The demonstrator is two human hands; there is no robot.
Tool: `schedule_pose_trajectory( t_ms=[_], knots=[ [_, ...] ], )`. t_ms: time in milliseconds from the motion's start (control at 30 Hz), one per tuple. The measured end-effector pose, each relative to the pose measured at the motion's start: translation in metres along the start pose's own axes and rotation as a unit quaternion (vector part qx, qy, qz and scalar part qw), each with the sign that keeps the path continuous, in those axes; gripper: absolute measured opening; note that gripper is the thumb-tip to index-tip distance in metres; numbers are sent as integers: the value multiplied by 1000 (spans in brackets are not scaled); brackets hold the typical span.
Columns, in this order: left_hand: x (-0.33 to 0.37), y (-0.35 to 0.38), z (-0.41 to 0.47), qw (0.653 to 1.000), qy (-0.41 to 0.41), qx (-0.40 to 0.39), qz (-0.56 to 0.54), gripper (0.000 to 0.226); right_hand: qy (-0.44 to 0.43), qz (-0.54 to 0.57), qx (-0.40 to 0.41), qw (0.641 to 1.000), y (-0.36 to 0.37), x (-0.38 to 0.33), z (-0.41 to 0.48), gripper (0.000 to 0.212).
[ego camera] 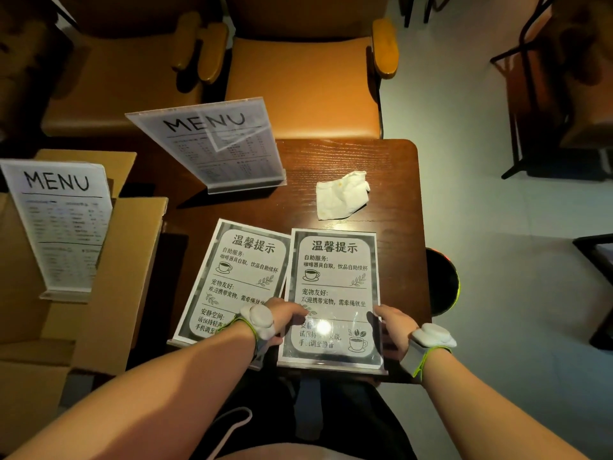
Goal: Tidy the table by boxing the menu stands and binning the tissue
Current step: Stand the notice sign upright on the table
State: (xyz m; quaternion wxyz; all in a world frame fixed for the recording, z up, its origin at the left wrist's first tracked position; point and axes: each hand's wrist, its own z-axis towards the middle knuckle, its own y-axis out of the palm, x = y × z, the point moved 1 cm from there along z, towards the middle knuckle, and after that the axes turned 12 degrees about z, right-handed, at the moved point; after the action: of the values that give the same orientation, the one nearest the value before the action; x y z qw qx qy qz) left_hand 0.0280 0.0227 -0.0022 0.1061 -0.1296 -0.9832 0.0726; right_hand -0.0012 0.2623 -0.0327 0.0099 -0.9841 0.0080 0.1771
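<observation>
Two clear acrylic notice stands with grey Chinese-text sheets stand side by side at the near edge of the dark wooden table (391, 161). My left hand (282, 318) grips the left edge of the right notice stand (331, 287), and my right hand (393, 327) grips its right edge. The left notice stand (232, 273) is partly hidden by my left wrist. A MENU stand (219, 144) stands at the table's far left. Another MENU stand (63, 224) sits in the open cardboard box (132, 260) on the left. A crumpled white tissue (341, 194) lies right of the centre.
Two tan padded armchairs (298, 81) stand behind the table. A dark round bin (442, 283) sits on the floor by the table's right edge. Dark metal furniture legs (530, 111) stand at the far right on a pale floor.
</observation>
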Motion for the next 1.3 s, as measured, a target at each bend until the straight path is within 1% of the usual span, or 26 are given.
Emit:
schedule_pose_trajectory(
  t_ms=[133,333,433,500,533,633,700,733,767,900,1033,1133,1233,1300],
  knots=[
    [-5,1,-6,1000,-1,-1,4,13,12,6,7,1000,-2,6,-6,40],
    [-11,1,-16,999,32,11,-6,12,10,24,6,1000,1,9,-11,42],
    [-7,-1,-24,998,51,17,-20,6,0,6,7,1000,3,8,-6,53],
    [-2,-3,-30,997,57,21,-49,7,-4,7,4,1000,2,4,-6,62],
    [-1,-3,-32,996,59,19,-60,11,-3,5,0,1000,1,3,-6,66],
    [4,-6,-37,994,70,8,-88,50,-17,35,-7,999,-2,0,-7,86],
    [8,-7,-39,992,79,5,-98,63,-30,56,-5,998,-3,-4,-3,101],
    [10,-8,-40,991,85,3,-100,67,-41,55,-3,998,-3,-8,-4,103],
    [12,-8,-41,990,94,4,-102,72,-53,51,2,997,-2,-12,-6,102],
    [21,-12,-39,987,113,13,-112,86,-108,40,21,993,4,-32,-17,85],
    [37,-17,-44,985,143,38,-84,83,-166,12,45,985,7,-53,-32,71],
    [55,-21,-51,980,182,67,-46,83,-219,-1,80,972,6,-69,-37,57],
    [74,-22,-58,970,225,86,-34,86,-257,-5,93,962,3,-90,-41,47],
    [86,-22,-59,965,247,81,-44,80,-284,10,92,954,5,-102,-45,31]
  ],
)
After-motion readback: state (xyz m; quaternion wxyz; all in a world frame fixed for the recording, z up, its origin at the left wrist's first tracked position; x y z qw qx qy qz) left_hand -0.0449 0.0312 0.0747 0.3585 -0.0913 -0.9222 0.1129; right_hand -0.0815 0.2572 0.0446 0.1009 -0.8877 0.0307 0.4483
